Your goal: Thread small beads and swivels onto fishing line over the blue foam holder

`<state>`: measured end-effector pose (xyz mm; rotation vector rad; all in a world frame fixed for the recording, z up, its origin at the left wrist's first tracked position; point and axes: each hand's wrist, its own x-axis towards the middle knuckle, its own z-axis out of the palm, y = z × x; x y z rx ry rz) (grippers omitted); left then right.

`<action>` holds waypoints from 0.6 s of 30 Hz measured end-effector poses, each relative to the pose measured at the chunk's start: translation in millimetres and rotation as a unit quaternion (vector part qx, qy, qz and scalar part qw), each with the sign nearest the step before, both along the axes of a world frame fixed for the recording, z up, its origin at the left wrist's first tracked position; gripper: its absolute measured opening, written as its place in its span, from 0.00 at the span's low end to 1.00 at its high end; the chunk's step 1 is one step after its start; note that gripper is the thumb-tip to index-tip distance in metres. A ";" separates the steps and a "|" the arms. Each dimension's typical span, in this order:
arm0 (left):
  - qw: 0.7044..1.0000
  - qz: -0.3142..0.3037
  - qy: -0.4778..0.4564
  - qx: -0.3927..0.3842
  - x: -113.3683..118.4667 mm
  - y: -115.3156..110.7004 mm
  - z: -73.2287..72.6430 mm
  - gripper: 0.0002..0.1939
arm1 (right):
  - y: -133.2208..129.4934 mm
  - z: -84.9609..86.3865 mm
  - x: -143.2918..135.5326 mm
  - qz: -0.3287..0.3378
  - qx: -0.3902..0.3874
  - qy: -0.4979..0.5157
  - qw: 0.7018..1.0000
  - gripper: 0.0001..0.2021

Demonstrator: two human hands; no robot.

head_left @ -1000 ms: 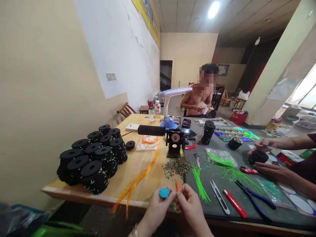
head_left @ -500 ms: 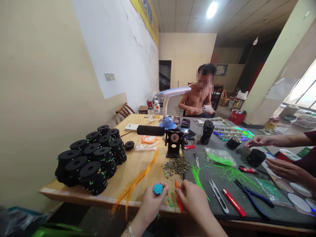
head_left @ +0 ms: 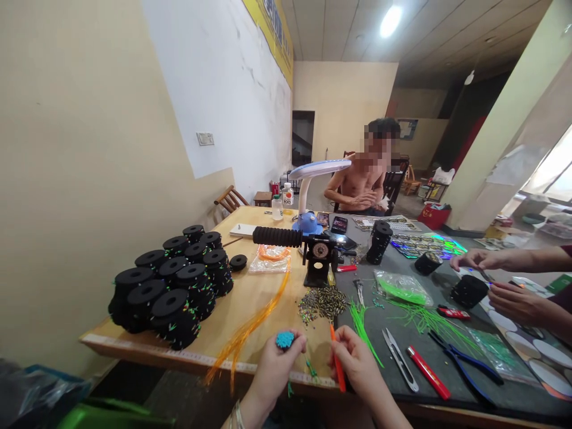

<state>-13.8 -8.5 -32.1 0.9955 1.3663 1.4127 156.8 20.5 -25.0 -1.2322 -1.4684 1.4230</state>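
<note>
My left hand (head_left: pixel 273 364) is closed around a bundle of turquoise strands (head_left: pixel 285 340), whose tightly packed ends face up. Small green pieces (head_left: pixel 311 369) hang on fine threads beside its thumb. In my right hand (head_left: pixel 357 358) is a slim orange pointed tool (head_left: pixel 338 364), pinched between thumb and fingers and tilted away from me. Its tip is close to the near edge of a pile of small dark and gold beads (head_left: pixel 325 302). Past the pile stands a black winding device (head_left: pixel 318 256) with a ribbed foam roll (head_left: pixel 277 236).
Black foam spools (head_left: pixel 172 304) stand in stacks at left. Orange strands (head_left: pixel 252 325) hang over the front edge. Thread snips (head_left: pixel 401 360), a red lighter-like stick (head_left: pixel 428 372) and pliers (head_left: pixel 465 363) lie at right. A co-worker's hands (head_left: pixel 513 298) are at far right; another person sits opposite.
My right hand and the orange tool have moved slightly right, away from my left hand. The co-worker's hands at right have come together. The view has shifted a little.
</note>
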 end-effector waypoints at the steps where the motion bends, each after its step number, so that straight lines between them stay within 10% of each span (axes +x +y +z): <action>1: 1.000 0.002 -0.004 0.000 0.6 0.0 -0.6 0.15 | -1.9 -0.9 -0.7 0.007 -0.030 0.050 0.998 0.20; 9: 1.000 0.004 -0.006 0.006 1.4 -0.2 -0.4 0.16 | -18.6 -3.7 -2.0 -0.018 0.081 -0.018 0.996 0.29; 18: 0.999 -0.030 0.002 0.020 6.1 -4.7 6.5 0.13 | -26.5 -10.5 -10.1 0.055 0.040 -0.016 0.998 0.28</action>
